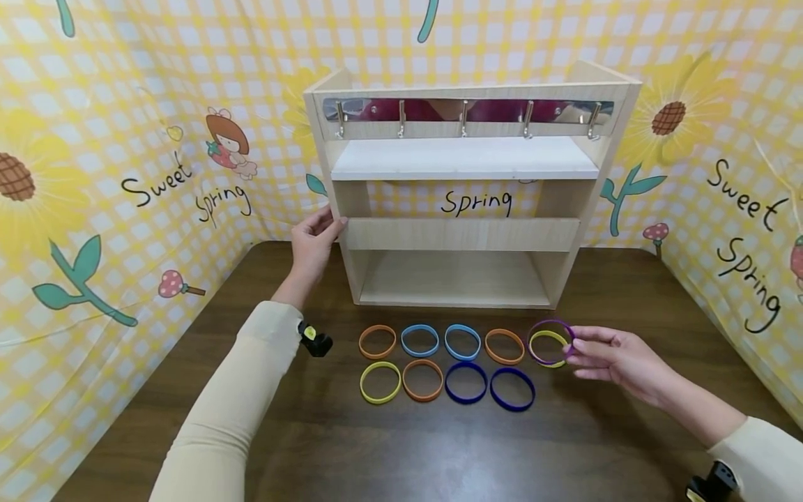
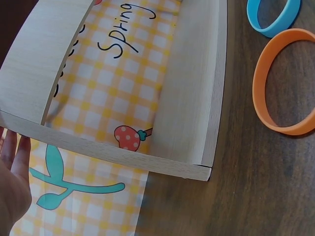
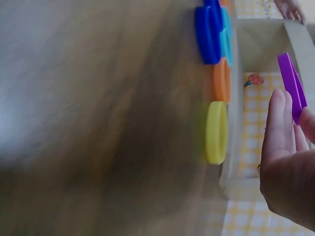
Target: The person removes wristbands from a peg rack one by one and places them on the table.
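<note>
My left hand [image 1: 311, 244] holds the left side panel of a pale wooden shelf rack [image 1: 464, 235], thumb at the front edge. In the left wrist view, fingers [image 2: 20, 157] touch the panel's outer face. My right hand [image 1: 621, 362] pinches a purple wristband [image 3: 292, 88] between thumb and fingers. From the head camera, this band overlaps a yellow wristband [image 1: 535, 339] on the table; the right wrist view shows the two apart. Left of them, two rows hold orange [image 1: 504, 363], light blue [image 1: 463, 358], dark blue [image 1: 513, 409] and yellow [image 1: 380, 401] wristbands.
A metal strip with several hooks [image 1: 464, 125] runs along the rack's top front. Below it are a white shelf [image 1: 464, 160] and a wooden crossbar. The rack stands on a dark wooden table [image 1: 401, 453], with a yellow checked cloth [image 1: 157, 104] hanging behind and at both sides.
</note>
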A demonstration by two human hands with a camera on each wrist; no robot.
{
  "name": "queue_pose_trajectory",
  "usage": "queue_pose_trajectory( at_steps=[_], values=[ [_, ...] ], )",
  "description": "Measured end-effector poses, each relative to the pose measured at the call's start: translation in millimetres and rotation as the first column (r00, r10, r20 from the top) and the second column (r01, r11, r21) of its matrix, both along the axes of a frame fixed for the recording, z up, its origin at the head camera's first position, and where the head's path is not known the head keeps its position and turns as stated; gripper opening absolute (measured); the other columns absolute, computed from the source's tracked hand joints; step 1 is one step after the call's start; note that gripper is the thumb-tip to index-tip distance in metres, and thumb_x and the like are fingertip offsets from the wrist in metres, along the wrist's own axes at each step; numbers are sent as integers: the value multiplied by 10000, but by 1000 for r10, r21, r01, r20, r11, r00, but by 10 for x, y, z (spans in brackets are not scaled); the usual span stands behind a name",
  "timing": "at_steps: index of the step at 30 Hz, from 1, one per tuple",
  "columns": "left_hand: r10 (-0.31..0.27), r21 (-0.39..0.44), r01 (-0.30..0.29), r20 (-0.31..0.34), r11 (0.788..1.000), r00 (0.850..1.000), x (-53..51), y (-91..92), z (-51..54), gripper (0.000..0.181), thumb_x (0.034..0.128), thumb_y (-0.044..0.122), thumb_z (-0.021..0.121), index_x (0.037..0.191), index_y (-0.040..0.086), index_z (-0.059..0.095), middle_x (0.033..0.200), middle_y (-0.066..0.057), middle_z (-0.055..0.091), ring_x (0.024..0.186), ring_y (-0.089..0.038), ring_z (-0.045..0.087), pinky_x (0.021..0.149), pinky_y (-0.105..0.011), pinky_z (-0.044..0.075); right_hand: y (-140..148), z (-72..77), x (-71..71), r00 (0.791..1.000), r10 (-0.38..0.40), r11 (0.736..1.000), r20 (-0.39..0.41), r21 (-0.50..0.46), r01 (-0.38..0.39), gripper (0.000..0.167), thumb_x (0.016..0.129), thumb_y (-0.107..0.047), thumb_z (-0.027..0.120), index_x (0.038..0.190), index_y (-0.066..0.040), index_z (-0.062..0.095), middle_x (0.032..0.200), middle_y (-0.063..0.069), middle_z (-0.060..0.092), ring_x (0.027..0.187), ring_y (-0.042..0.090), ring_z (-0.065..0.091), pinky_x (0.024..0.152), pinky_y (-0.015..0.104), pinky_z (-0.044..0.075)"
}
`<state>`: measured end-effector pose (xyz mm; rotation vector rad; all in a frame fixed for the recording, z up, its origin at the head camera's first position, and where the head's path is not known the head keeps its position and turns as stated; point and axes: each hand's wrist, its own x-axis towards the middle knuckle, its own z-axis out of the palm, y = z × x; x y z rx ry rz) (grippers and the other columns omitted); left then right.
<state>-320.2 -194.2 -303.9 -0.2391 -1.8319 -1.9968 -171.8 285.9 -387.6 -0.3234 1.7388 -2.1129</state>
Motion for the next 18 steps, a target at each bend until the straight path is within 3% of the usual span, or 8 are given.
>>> queue_pose_trajectory(
  at_steps=[6, 13, 18],
  values=[
    [8, -6, -8, 7, 1000, 1000, 9, -6, -2, 427, 854, 35, 731, 1251, -68, 613, 1171, -218, 648, 958, -121, 641, 762, -217, 535, 173, -168, 45, 995, 92, 996, 31, 13, -92, 344, 1007, 21, 460, 1162, -190, 683, 1073, 131, 687, 981, 223, 678, 825, 379, 545],
    [8, -29, -8, -3, 1000, 1000, 7, -4, 15, 422, 867, 43, 719, 1255, -78, 604, 1141, -164, 672, 958, -106, 636, 773, -212, 529, 307, -281, 99, 991, 116, 989, 72, 80, -122, 328, 1015, -20, 467, 1180, -208, 679, 1059, 111, 696, 954, 213, 685, 812, 404, 552],
    [3, -18, -3, -9, 1000, 1000, -11, 5, 14, 416, 863, 29, 717, 1249, -80, 607, 1168, -210, 651, 954, -108, 641, 764, -210, 531, 368, -343, 134, 986, 132, 984, 102, 106, -143, 312, 1010, -34, 483, 1179, -201, 685, 1046, 90, 694, 947, 210, 684, 798, 399, 558]
  ],
)
